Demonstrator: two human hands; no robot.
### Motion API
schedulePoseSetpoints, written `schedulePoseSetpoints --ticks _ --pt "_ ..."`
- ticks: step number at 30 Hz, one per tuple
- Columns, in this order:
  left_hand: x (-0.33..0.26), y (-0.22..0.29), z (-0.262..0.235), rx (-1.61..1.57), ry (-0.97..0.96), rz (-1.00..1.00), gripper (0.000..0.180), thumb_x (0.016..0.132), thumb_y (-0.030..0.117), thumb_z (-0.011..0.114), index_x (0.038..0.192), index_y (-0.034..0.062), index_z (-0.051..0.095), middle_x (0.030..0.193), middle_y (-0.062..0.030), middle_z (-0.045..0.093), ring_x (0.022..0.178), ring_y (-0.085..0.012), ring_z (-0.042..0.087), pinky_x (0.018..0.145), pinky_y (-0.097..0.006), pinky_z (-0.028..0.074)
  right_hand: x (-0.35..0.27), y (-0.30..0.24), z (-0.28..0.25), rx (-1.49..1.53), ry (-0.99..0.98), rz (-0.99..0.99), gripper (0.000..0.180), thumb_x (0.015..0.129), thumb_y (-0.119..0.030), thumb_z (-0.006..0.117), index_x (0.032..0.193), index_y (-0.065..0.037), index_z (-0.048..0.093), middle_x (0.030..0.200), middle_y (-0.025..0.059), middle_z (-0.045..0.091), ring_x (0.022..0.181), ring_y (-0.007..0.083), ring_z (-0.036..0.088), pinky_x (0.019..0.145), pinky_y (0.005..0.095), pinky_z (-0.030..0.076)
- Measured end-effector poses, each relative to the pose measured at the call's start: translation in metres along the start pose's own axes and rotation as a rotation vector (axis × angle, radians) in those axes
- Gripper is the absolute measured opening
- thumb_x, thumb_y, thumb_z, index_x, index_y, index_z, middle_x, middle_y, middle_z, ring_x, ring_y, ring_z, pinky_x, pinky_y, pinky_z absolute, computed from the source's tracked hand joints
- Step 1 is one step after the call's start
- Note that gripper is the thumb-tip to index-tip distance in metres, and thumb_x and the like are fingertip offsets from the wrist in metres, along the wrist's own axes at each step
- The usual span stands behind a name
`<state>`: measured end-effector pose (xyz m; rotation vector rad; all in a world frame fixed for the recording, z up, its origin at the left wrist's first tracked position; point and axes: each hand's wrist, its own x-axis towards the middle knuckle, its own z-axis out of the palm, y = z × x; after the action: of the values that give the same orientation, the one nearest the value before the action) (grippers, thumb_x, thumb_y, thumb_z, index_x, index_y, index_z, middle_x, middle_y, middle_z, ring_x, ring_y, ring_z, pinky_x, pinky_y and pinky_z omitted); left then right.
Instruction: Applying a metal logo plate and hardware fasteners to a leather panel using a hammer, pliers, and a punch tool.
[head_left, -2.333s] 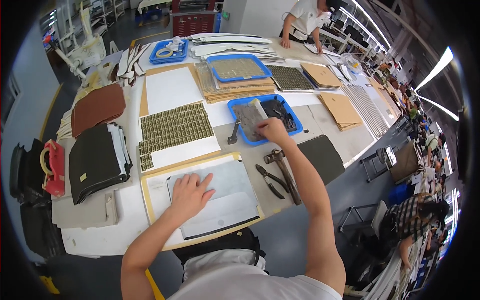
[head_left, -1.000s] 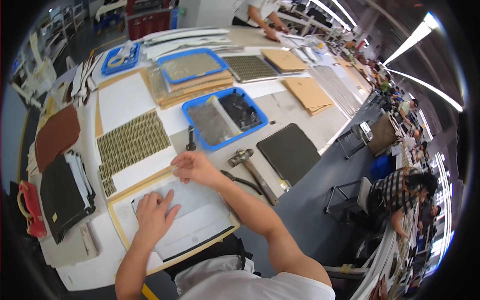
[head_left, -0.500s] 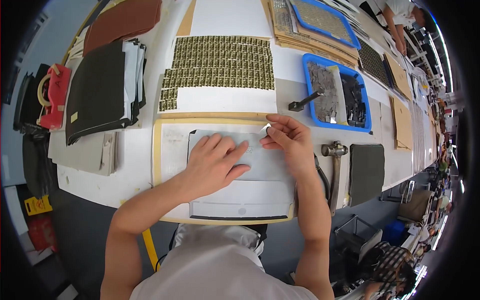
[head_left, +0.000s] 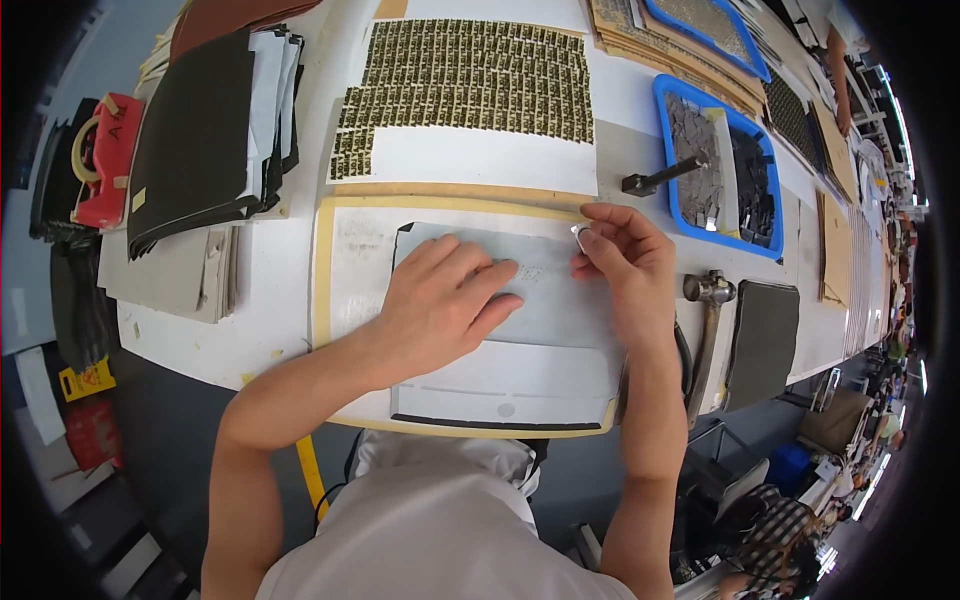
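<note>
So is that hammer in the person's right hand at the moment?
No, the hammer lies on the table beside the right hand, which pinches a small silvery piece at the corner of the grey sheet.

A factory workshop: long white worktables [head_left: 260, 290] carry stacked material sheets [head_left: 200, 120], blue parts trays [head_left: 663, 120] and a hammer [head_left: 706, 320].

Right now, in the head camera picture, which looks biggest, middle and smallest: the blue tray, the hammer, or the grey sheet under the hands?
1. Grey sheet, biggest by far, though it lies nearest the camera.
2. Blue tray, middle.
3. Hammer, smallest; part of its handle may be hidden.
</note>
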<state>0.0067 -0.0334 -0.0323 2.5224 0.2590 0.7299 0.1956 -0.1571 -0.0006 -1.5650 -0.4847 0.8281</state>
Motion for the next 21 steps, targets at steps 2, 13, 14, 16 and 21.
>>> schedulePoseSetpoints --ticks 2,13,14,16,21 --pt "0.0 0.001 0.0 0.033 0.027 0.023 0.032 0.073 0.018 0.086 0.102 0.009 0.075 0.084 -0.0001 0.06 0.072 -0.0194 0.054 0.065 -0.034 0.046 0.002 0.007 -0.007 -0.041 -0.034 0.024 0.019 0.088 0.003 0.069 0.107 0.003 0.071 0.093 0.0077 0.072 0.074 0.0129 0.068 0.067 0.0247 0.056" --pt "-0.001 0.001 -0.004 0.144 -0.006 0.155 0.02 0.073 0.019 0.085 0.091 0.0148 0.077 0.084 0.0041 0.056 0.071 -0.0155 0.051 0.063 -0.03 0.041 -0.001 0.017 -0.008 -0.246 -0.157 -0.139 0.013 0.079 0.006 0.079 0.092 0.004 0.076 0.104 0.0071 0.071 0.088 0.0138 0.071 0.081 0.0259 0.059" --pt "-0.001 0.001 -0.004 0.143 -0.01 0.154 0.02 0.074 0.019 0.084 0.091 0.0147 0.077 0.085 0.004 0.056 0.071 -0.0157 0.051 0.062 -0.03 0.041 -0.002 0.016 -0.007 -0.235 -0.157 -0.133 0.014 0.079 0.006 0.078 0.092 0.004 0.076 0.105 0.0075 0.071 0.09 0.0144 0.071 0.082 0.026 0.059" --pt "-0.001 0.002 -0.004 0.131 -0.007 0.143 0.02 0.074 0.019 0.084 0.091 0.0146 0.077 0.085 0.0039 0.056 0.072 -0.0158 0.051 0.062 -0.03 0.041 -0.003 0.014 -0.006 -0.227 -0.16 -0.126 0.015 0.078 0.007 0.078 0.092 0.004 0.076 0.105 0.0078 0.071 0.091 0.0149 0.071 0.083 0.0262 0.059" --pt "-0.002 0.0 -0.002 0.063 0.021 0.102 0.019 0.073 0.017 0.084 0.09 0.0141 0.077 0.085 0.0028 0.058 0.071 -0.0168 0.052 0.061 -0.031 0.044 -0.008 0.012 -0.002 -0.269 -0.163 -0.154 0.021 0.077 0.007 0.078 0.097 0.001 0.076 0.106 0.0075 0.072 0.091 0.0142 0.07 0.082 0.0267 0.059"
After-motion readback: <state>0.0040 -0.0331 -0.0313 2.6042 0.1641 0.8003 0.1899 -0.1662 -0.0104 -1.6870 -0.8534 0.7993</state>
